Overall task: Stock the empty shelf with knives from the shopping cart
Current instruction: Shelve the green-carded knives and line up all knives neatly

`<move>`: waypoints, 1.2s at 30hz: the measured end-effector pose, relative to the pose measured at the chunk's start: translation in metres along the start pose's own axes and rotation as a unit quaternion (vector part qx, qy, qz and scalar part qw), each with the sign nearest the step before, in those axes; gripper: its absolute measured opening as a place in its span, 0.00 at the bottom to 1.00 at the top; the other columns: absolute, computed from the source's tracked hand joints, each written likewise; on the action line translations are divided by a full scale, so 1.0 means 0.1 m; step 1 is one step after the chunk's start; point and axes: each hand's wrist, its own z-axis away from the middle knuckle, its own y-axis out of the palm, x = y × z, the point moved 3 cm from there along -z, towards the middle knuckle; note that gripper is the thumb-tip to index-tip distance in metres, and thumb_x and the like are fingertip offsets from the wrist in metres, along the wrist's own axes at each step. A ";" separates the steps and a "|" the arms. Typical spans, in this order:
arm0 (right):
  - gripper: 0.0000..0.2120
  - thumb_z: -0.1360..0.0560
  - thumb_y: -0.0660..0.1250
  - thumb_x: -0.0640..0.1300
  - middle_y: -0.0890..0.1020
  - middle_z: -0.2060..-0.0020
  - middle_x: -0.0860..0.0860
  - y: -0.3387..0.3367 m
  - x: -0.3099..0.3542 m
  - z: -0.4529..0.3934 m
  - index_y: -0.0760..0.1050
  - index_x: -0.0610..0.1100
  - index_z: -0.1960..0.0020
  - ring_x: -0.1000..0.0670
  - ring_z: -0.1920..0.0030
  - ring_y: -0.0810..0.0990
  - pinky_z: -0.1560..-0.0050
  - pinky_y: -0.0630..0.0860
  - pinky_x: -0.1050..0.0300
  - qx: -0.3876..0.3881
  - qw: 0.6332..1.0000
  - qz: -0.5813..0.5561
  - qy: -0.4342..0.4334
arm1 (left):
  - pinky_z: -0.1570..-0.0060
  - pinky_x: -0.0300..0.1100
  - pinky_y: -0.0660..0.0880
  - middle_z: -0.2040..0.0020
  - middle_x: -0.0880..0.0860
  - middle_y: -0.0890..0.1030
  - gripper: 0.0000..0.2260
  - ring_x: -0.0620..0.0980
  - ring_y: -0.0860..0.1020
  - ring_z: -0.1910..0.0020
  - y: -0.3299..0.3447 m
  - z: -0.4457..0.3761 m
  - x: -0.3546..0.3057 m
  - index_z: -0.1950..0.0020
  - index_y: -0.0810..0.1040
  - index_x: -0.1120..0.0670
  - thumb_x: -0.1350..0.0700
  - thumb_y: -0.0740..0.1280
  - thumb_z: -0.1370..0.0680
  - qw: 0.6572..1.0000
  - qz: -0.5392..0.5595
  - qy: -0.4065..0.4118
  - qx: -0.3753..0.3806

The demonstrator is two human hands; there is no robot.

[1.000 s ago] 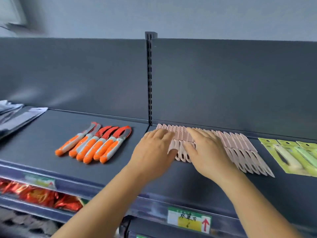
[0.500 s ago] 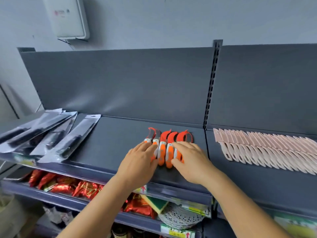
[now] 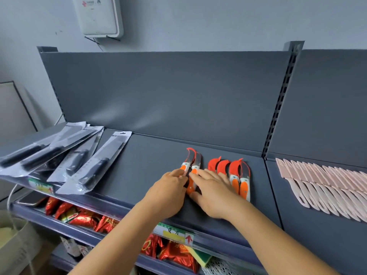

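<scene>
Several orange-handled knives with red blade covers lie in a row on the dark grey shelf (image 3: 151, 165). My left hand (image 3: 168, 193) rests flat on the shelf, its fingertips touching the two leftmost orange knives (image 3: 191, 165). My right hand (image 3: 213, 192) lies flat over the middle of the row, fingers spread, covering some handles. The rightmost orange knives (image 3: 241, 179) lie uncovered beside it. A small gap separates the left pair from the others.
Several black-handled knives in clear packs (image 3: 95, 163) lie fanned at the shelf's left end. A row of pink knives (image 3: 325, 187) fills the neighbouring shelf section on the right. Red snack packets (image 3: 85, 217) sit on the shelf below. A white wall box (image 3: 99, 14) hangs above.
My hands left the pink knives and moved left to the orange ones. The orange knives now lie straighter, and the left pair has shifted apart from the rest.
</scene>
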 end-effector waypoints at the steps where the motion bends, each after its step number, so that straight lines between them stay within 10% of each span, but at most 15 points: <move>1: 0.25 0.19 0.54 0.55 0.54 0.23 0.51 0.00 0.02 -0.06 0.55 0.52 0.24 0.48 0.23 0.50 0.25 0.46 0.47 -0.002 1.000 0.003 -0.002 | 0.43 0.46 0.73 0.30 0.47 0.66 0.15 0.50 0.68 0.35 -0.01 -0.03 0.04 0.32 0.71 0.52 0.57 0.55 0.18 1.000 -0.007 -0.006 0.002; 18: 0.22 0.21 0.57 0.54 0.60 0.29 0.48 -0.01 0.37 -0.49 0.64 0.44 0.31 0.43 0.31 0.64 0.36 0.66 0.49 -0.007 0.992 -0.042 0.119 | 0.35 0.46 0.67 0.27 0.50 0.63 0.19 0.52 0.62 0.29 -0.06 -0.45 0.63 0.29 0.67 0.55 0.58 0.56 0.20 0.996 0.031 0.085 0.000; 27: 0.27 0.19 0.55 0.50 0.51 0.23 0.52 0.04 0.39 -0.47 0.53 0.45 0.23 0.46 0.25 0.55 0.28 0.58 0.50 -0.046 0.982 -0.048 0.178 | 0.51 0.42 0.69 0.45 0.51 0.69 0.05 0.52 0.70 0.44 0.02 -0.54 0.57 0.51 0.70 0.58 0.62 0.55 0.21 0.986 0.061 0.156 0.013; 36: 0.22 0.21 0.59 0.53 0.65 0.32 0.49 -0.11 0.21 -0.18 0.65 0.47 0.29 0.46 0.31 0.63 0.33 0.64 0.51 -0.092 0.969 -0.040 0.225 | 0.35 0.42 0.65 0.33 0.52 0.67 0.19 0.53 0.65 0.32 -0.08 -0.44 0.33 0.30 0.68 0.56 0.60 0.57 0.21 0.970 0.078 0.228 -0.034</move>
